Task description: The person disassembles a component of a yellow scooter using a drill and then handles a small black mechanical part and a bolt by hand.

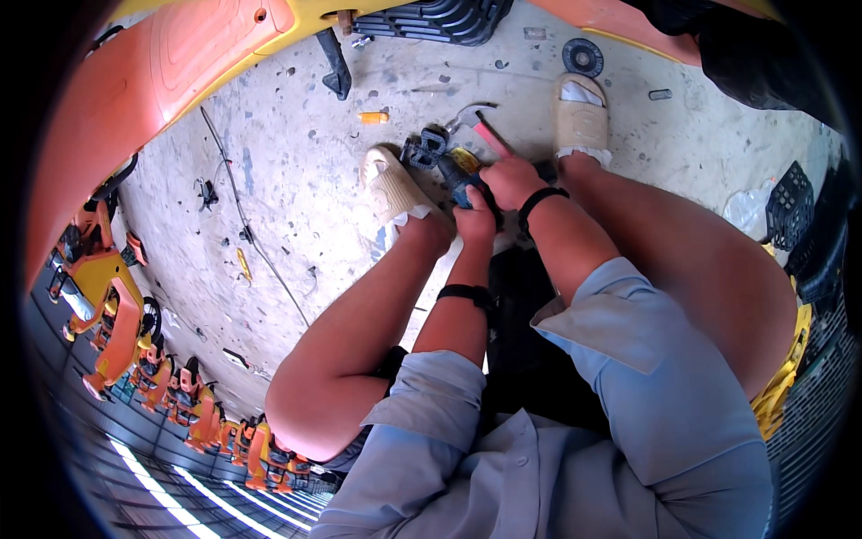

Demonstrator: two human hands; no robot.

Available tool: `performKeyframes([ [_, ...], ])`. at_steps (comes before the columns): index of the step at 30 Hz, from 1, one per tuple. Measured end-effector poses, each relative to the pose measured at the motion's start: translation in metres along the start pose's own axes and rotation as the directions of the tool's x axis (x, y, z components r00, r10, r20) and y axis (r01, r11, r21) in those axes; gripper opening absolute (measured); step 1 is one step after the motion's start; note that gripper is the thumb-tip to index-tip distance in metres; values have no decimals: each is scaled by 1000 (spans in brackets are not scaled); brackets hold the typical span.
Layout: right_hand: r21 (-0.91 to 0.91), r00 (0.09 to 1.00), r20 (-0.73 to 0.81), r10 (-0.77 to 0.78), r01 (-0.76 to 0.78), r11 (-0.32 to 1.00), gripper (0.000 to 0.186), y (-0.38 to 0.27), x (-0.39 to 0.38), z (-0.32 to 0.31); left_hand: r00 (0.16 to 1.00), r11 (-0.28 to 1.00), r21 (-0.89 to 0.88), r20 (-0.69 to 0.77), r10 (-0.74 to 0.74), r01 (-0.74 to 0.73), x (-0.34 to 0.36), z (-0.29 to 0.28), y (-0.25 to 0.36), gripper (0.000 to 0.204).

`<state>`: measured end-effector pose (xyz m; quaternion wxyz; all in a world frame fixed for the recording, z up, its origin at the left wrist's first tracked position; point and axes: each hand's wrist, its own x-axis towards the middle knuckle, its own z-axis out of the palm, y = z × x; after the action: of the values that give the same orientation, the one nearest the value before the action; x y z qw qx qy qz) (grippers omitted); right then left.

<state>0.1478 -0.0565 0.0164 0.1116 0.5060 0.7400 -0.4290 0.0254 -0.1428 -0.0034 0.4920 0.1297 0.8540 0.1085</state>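
Between my feet I hold a blue and black tool that looks like a power drill, its nose pointing away and to the left. My left hand is closed round its near side, thumb along the body. My right hand is closed at its right side; what its fingers grip is partly hidden. Just past the tool's nose lies a black bicycle-type pedal, beside my left sandal. A hammer with a red handle rests on the floor beyond my right hand. Something yellow shows beside the tool.
An orange and yellow vehicle body fills the upper left, with a black pedal lever below it. An orange piece, a grinding disc and a long cable lie on the stained floor. Several orange vehicles stand at left.
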Motion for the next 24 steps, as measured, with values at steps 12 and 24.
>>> performKeyframes([
  [12, -98, 995, -45, -93, 88, 991, 9, 13, 4, -5, 998, 968, -244, 48, -52, 62, -9, 21, 8, 88],
  [24, -221, 994, 23, -105, 107, 969, 10, 14, 12, -20, 996, 934, -345, -5, -93, 86, -16, 40, 18, 87],
])
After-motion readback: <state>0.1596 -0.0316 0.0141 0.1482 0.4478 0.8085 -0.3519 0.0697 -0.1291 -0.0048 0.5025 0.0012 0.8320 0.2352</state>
